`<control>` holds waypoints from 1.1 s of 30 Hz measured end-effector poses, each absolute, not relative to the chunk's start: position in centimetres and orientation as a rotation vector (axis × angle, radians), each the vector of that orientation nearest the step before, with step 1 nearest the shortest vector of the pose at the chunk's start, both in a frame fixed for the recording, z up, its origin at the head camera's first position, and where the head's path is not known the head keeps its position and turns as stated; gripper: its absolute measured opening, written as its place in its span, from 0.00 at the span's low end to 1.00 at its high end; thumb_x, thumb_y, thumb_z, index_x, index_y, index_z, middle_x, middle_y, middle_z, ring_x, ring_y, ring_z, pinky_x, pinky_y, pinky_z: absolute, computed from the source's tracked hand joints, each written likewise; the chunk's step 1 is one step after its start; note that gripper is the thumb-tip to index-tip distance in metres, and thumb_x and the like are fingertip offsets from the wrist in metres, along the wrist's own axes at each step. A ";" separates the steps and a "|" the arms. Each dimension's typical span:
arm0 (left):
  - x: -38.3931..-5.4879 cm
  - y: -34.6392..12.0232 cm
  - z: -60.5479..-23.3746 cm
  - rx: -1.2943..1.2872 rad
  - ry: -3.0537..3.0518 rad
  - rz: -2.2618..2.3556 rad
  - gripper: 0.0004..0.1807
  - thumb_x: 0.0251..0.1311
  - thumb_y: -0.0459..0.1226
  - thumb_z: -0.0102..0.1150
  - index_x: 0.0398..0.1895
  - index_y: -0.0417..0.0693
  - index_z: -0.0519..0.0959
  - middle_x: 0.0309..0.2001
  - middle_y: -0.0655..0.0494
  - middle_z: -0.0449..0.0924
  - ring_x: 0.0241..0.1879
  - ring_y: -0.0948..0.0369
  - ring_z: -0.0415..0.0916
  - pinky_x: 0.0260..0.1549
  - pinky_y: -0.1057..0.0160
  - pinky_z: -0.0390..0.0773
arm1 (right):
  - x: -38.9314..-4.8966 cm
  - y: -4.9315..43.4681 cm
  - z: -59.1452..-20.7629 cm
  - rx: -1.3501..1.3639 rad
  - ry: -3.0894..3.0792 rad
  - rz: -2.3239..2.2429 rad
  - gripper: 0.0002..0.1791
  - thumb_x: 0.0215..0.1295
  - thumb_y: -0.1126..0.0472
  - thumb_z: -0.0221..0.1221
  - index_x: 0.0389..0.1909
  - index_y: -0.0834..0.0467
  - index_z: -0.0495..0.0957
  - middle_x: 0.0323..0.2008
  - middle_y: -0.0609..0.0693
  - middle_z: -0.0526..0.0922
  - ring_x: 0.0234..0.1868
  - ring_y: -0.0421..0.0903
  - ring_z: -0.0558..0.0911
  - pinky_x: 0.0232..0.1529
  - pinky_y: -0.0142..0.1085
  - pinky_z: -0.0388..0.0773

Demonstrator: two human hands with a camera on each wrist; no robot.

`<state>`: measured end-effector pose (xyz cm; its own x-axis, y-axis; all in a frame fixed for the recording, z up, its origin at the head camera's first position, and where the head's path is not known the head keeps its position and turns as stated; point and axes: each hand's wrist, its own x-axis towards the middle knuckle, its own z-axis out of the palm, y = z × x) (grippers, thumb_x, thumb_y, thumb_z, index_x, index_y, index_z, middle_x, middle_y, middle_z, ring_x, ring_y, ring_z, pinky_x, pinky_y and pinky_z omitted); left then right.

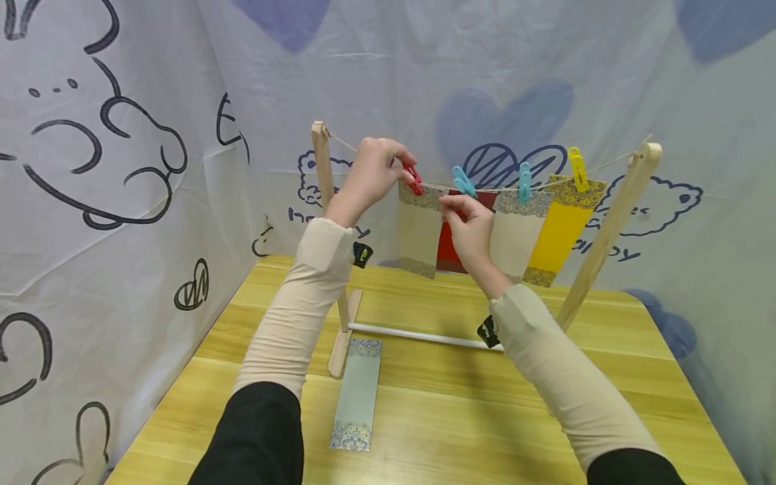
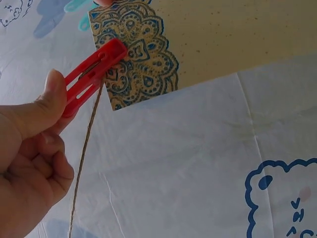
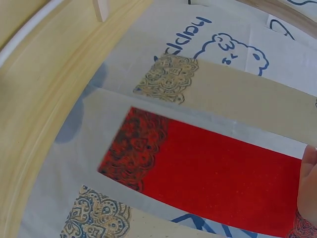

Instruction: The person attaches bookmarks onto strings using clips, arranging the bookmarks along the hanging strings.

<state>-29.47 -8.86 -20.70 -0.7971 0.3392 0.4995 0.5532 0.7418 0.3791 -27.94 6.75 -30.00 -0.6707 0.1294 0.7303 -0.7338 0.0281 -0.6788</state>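
Between thumb and fingers, my left hand pinches a red clothespin. In the left wrist view that clothespin overlaps the patterned end of a cream paper strip at the string. My right hand pinches the upper right corner of this cream strip, just below the string. Beside it hangs a red strip, partly behind my right hand, under a tilted blue clothespin. Farther right, another cream strip and a yellow strip hang from blue and yellow clothespins.
Two wooden posts carry the string, and a white rod joins them low down. A pale strip with patterned ends lies on the wooden table, left of centre. A printed cloth hangs behind.
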 end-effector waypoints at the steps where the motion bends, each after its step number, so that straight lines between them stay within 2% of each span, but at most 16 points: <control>1: -29.5 -8.9 -20.7 -0.692 -2.552 -0.735 0.12 0.52 0.34 0.61 0.40 0.41 0.81 0.39 0.50 0.80 0.23 0.60 0.65 0.24 0.69 0.65 | -28.0 6.7 -30.0 0.609 -1.668 1.720 0.04 0.53 0.81 0.54 0.30 0.80 0.75 0.31 0.72 0.77 0.24 0.46 0.77 0.29 0.31 0.77; 3: -29.5 -9.1 -20.7 -0.718 -2.571 -0.740 0.13 0.52 0.34 0.60 0.42 0.41 0.80 0.39 0.50 0.79 0.20 0.59 0.60 0.22 0.68 0.62 | -28.0 6.7 -29.9 0.581 -1.673 1.727 0.04 0.53 0.80 0.55 0.30 0.80 0.75 0.31 0.72 0.77 0.25 0.42 0.77 0.30 0.29 0.76; 6: -29.6 -9.2 -20.8 -0.773 -2.584 -0.761 0.15 0.54 0.34 0.59 0.46 0.40 0.78 0.41 0.49 0.77 0.22 0.60 0.62 0.23 0.67 0.64 | -28.0 6.7 -30.0 0.558 -1.672 1.746 0.05 0.54 0.80 0.54 0.30 0.80 0.75 0.31 0.72 0.77 0.26 0.41 0.78 0.30 0.28 0.76; 13: -29.9 -9.0 -21.2 -0.872 -2.504 -0.785 0.16 0.56 0.33 0.57 0.49 0.38 0.76 0.46 0.47 0.75 0.34 0.58 0.69 0.35 0.65 0.71 | -28.0 6.8 -30.0 0.575 -1.688 1.759 0.06 0.55 0.80 0.54 0.32 0.80 0.75 0.32 0.73 0.76 0.27 0.40 0.77 0.31 0.26 0.75; 22: -29.8 -9.1 -21.5 -0.908 -2.439 -0.782 0.17 0.56 0.32 0.57 0.50 0.38 0.75 0.49 0.47 0.74 0.45 0.58 0.71 0.46 0.66 0.70 | -27.7 7.0 -30.4 0.619 -1.702 1.759 0.07 0.53 0.80 0.54 0.33 0.80 0.74 0.32 0.73 0.76 0.28 0.42 0.78 0.31 0.26 0.76; 25: -29.7 -9.1 -21.6 -0.913 -2.421 -0.793 0.17 0.57 0.32 0.56 0.50 0.38 0.75 0.51 0.47 0.74 0.50 0.57 0.69 0.50 0.66 0.67 | -27.6 7.1 -30.6 0.617 -1.717 1.758 0.07 0.54 0.79 0.55 0.34 0.80 0.74 0.34 0.72 0.77 0.28 0.45 0.78 0.32 0.26 0.76; 31: -29.6 -9.1 -21.6 -0.932 -2.321 -0.774 0.14 0.56 0.30 0.57 0.47 0.37 0.77 0.51 0.46 0.73 0.54 0.56 0.66 0.54 0.69 0.61 | -27.3 7.5 -31.2 0.612 -1.736 1.757 0.08 0.54 0.79 0.55 0.35 0.79 0.74 0.35 0.71 0.77 0.28 0.62 0.75 0.30 0.25 0.75; 33: -29.6 -9.2 -21.7 -0.930 -2.277 -0.766 0.13 0.55 0.30 0.57 0.45 0.37 0.77 0.50 0.46 0.74 0.53 0.56 0.67 0.53 0.69 0.63 | -27.2 7.6 -31.5 0.610 -1.739 1.759 0.08 0.54 0.79 0.55 0.35 0.79 0.74 0.34 0.71 0.77 0.26 0.58 0.76 0.30 0.25 0.75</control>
<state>-29.56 -9.16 -21.70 -0.6039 0.4294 0.6715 0.7479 0.5966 0.2911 -27.25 7.59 -31.45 -0.7238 0.0875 0.6845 -0.6854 0.0233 -0.7278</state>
